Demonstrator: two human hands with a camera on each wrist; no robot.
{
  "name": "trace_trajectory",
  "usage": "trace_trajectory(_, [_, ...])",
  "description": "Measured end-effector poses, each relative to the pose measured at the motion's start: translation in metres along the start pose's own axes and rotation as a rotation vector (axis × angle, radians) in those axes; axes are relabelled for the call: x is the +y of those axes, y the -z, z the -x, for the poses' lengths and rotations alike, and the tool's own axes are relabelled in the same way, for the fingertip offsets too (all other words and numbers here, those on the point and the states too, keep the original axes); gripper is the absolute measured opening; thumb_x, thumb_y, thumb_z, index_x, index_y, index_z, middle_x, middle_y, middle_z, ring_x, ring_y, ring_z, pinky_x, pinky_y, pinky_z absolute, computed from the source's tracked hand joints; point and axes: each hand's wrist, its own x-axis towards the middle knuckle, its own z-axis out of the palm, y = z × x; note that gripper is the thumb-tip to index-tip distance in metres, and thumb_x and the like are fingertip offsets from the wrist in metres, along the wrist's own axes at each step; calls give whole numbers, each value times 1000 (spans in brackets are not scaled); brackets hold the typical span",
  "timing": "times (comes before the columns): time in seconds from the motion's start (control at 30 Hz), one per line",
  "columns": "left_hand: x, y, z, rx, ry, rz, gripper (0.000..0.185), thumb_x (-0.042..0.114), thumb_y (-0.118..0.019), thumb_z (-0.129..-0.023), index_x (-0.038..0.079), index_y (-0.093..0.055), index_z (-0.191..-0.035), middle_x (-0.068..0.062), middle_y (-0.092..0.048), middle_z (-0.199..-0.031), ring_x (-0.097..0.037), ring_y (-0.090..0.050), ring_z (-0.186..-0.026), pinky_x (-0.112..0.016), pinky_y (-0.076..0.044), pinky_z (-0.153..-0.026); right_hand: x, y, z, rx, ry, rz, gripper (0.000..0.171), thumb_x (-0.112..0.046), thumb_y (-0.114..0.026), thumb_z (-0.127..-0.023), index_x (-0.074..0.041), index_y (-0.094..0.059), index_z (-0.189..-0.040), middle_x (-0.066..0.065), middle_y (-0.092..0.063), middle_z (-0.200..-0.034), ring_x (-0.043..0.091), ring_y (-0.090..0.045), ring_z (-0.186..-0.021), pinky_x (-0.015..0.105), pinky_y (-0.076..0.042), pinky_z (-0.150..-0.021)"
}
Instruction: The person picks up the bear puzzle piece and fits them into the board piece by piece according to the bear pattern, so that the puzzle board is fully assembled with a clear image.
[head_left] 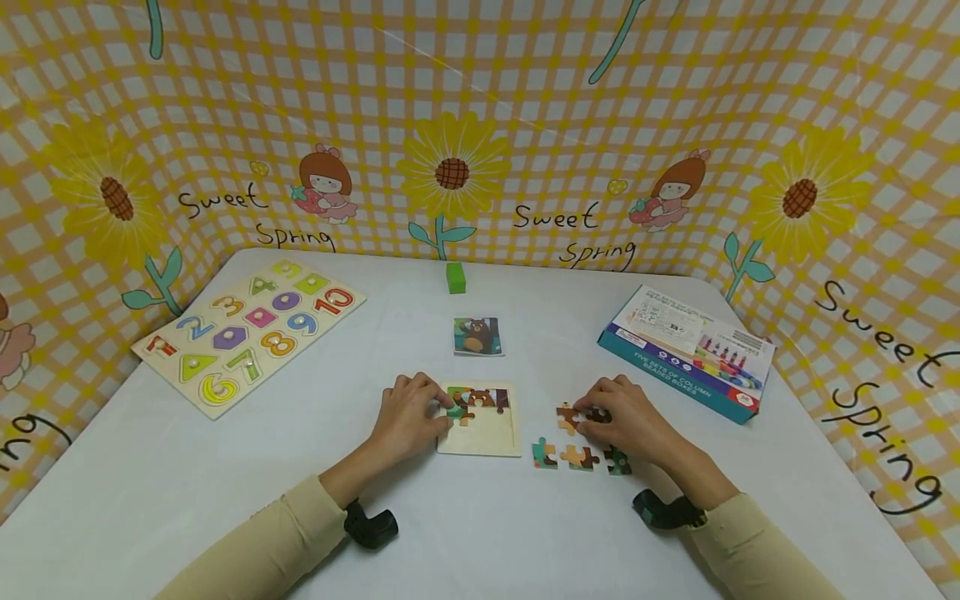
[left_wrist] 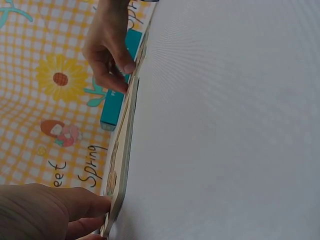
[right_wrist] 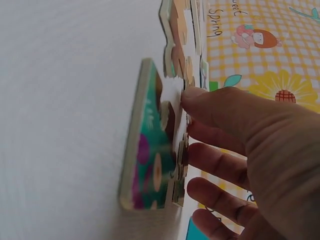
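Observation:
A shallow wooden puzzle tray (head_left: 480,442) has several bear-picture pieces (head_left: 477,398) set along its top and upper left. My left hand (head_left: 408,414) grips the tray's left edge, with the thumb (left_wrist: 92,205) at the rim and the index finger by the green piece. To the right of the tray, my right hand (head_left: 626,417) is low over loose puzzle pieces, its thumb and index finger slightly apart beside a brown piece (head_left: 567,418). Its palm partly hides a dark piece. In the right wrist view, a green piece (right_wrist: 155,155) with purple spots lies nearer than the thumb.
Loose pieces (head_left: 581,457) lie in a row in front of my right hand. A bear picture card (head_left: 477,336) and a green block (head_left: 456,278) stand beyond the tray. At the left is a number puzzle board (head_left: 251,333), at the right a teal box (head_left: 690,350).

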Motion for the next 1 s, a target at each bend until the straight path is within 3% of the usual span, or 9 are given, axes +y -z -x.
trace_trajectory(0.27, [-1, 0, 0, 1, -5, 9, 12, 20, -70, -70, 17, -65, -81, 4, -53, -90, -22, -42, -92, -42, -31, -76, -4, 3, -2, 24, 12, 2, 24, -23, -71, -75, -13, -69, -96, -2, -58, -91, 17, -42, -87, 37, -34, -73])
trace_trajectory(0.6, [-2, -1, 0, 4, -11, 6, 12, 20, -70, -70, 18, -65, -81, 5, -53, -90, -22, -43, -92, -42, -31, -76, -26, 1, -14, 67, 48, -9, 25, -22, -72, -74, -11, -69, -96, 0, -59, -93, 17, -42, -86, 38, -34, -74])
trace_trajectory(1.0, [-1, 1, 1, 8, -11, 18, 12, 19, -71, -70, 17, -65, -81, 5, -53, -89, -22, -42, -91, -41, -30, -76, -59, -14, -37, 33, 80, 25, 25, -28, -72, -74, -14, -71, -94, -3, -59, -91, 17, -43, -87, 39, -33, -76])
